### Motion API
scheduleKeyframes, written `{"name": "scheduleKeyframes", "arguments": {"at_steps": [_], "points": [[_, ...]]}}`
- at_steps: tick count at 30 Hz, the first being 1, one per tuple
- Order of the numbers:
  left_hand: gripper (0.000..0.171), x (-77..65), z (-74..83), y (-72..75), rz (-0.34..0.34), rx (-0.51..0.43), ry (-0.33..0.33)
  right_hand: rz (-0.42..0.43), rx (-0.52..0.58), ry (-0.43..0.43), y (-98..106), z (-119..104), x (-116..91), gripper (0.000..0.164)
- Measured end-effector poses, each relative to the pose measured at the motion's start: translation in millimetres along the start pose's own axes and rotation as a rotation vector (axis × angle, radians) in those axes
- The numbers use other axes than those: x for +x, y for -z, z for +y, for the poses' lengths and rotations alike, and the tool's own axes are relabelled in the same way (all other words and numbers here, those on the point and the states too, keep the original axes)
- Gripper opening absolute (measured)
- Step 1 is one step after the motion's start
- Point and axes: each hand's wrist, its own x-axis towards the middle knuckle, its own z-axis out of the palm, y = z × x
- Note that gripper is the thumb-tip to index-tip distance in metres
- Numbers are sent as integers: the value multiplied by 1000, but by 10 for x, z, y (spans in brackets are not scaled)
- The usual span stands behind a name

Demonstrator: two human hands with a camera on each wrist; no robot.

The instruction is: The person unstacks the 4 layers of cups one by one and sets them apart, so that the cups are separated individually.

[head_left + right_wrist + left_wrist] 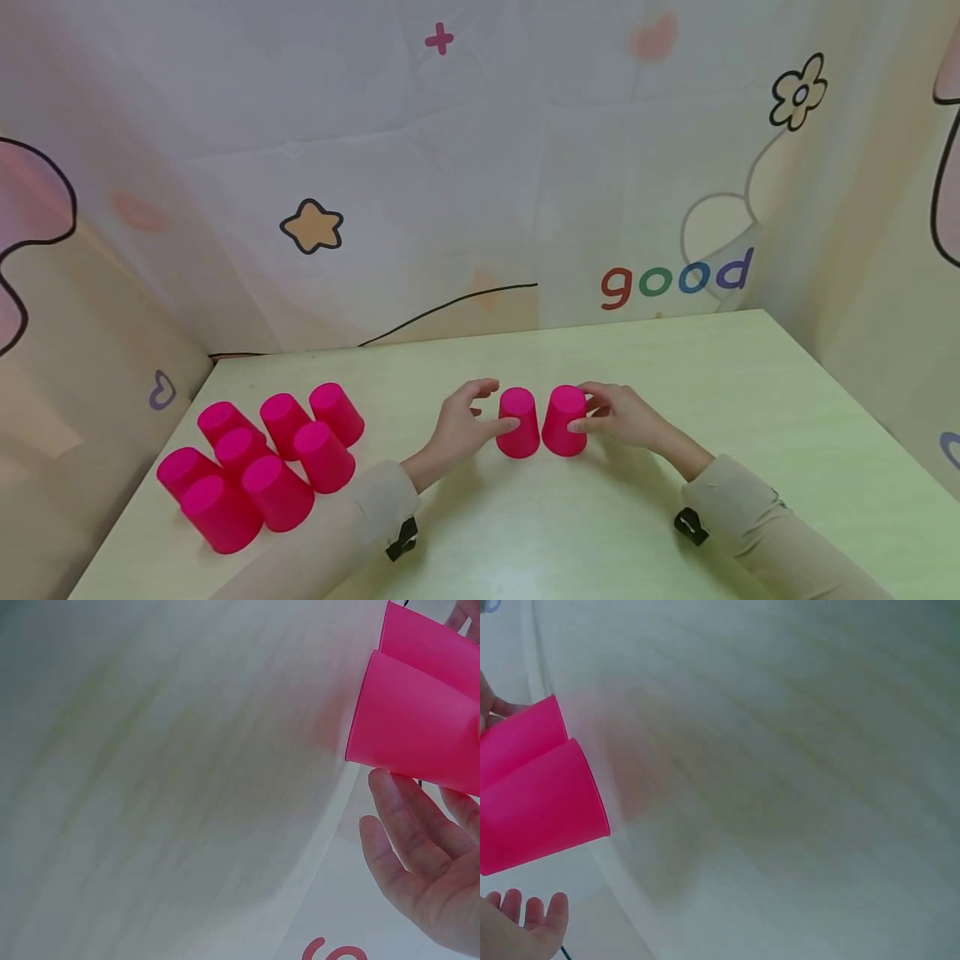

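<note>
Two pink cups stand upside down side by side on the table, the left cup (521, 443) and the right cup (561, 425). My left hand (459, 432) is at the left cup, its thumb overlapping the cup's front in the head view. In the left wrist view a gap shows between that hand's relaxed fingers (534, 911) and the nearer cup (544, 810). My right hand (626, 417) holds the right cup from its right side, thumb across the front. In the right wrist view its fingertips (381, 780) meet the side of this cup (412, 720).
Several more upside-down pink cups (277, 496) stand in a cluster on the left of the pale table (675, 367). A printed cloth backdrop (480, 208) rises behind the table's back edge and along both sides.
</note>
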Motion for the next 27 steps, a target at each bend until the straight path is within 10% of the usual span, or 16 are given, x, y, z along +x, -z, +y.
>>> {"name": "scheduleKeyframes", "arguments": {"at_steps": [17, 27], "points": [[49, 68, -13, -99, -54, 30, 38, 6, -25, -2, 8, 14, 5, 49], [47, -8, -33, 189, 63, -17, 30, 3, -8, -21, 7, 0, -5, 48]]}}
